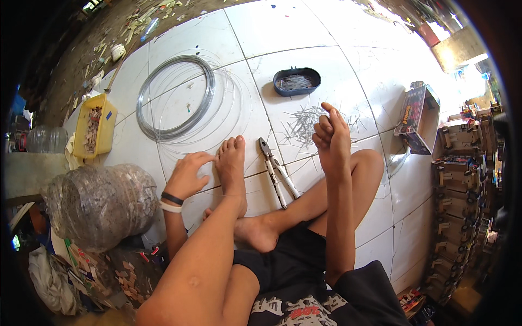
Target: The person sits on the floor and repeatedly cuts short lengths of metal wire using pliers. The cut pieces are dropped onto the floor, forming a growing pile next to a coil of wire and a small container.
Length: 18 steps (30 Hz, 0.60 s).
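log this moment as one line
left hand: open, beside left foot | right hand: raised near wire pieces, fingers curled, grip unclear | floor: wire coil, pliers, dark tub

Daylight pours in from the upper right, and I see the tiles [293, 27] bleached toward glare there. Soft shadow falls left of the tub [293, 93]. The lower left sits dimmer; edges curve into black, the middle fairly sharp.

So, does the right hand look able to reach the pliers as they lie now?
Probably yes: the pliers lie left of the right hand, mostly uncovered, though the right shin sits close to their handle ends.
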Each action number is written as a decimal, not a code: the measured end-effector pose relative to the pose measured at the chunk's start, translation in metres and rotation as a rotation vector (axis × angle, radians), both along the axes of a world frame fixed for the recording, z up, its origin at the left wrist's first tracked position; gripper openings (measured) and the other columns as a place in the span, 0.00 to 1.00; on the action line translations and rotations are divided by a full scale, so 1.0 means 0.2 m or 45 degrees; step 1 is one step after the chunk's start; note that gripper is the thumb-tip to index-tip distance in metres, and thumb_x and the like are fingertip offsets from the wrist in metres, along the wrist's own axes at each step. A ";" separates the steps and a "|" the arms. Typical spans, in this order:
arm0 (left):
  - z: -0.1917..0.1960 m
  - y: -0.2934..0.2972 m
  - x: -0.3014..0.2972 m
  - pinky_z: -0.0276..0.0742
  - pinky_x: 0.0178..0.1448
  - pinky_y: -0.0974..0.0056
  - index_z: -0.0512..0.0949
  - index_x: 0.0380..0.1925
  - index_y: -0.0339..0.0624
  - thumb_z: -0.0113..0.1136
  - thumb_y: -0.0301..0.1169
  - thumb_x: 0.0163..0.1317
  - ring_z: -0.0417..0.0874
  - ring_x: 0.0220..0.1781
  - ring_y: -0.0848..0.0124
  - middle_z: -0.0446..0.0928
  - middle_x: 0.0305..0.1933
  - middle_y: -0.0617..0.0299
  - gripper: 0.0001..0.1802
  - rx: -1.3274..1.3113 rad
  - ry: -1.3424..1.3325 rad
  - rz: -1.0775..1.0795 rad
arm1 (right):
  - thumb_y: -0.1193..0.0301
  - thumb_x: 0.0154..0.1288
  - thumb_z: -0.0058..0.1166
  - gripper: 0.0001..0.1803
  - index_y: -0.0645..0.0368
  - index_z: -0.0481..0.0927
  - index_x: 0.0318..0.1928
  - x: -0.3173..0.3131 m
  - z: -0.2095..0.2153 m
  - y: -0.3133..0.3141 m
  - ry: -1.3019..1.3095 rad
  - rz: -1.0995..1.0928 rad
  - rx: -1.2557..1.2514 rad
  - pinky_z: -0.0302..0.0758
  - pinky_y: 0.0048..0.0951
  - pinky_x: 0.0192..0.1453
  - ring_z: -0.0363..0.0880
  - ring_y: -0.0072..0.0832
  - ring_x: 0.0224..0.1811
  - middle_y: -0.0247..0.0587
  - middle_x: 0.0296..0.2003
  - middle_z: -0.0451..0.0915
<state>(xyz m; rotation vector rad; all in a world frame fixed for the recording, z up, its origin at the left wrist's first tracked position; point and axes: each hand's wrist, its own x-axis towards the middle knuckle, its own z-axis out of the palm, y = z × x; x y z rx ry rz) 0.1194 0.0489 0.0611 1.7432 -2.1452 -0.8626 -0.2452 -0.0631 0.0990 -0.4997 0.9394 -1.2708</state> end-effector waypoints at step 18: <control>-0.46 -0.59 -0.30 0.73 0.63 0.45 0.66 0.77 0.60 0.77 0.39 0.55 0.76 0.63 0.49 0.73 0.62 0.50 0.48 -0.484 -0.535 0.628 | 0.70 0.80 0.51 0.12 0.59 0.79 0.57 0.02 0.01 0.04 0.194 -0.099 -0.008 0.68 0.20 0.38 0.71 0.16 0.34 0.27 0.32 0.74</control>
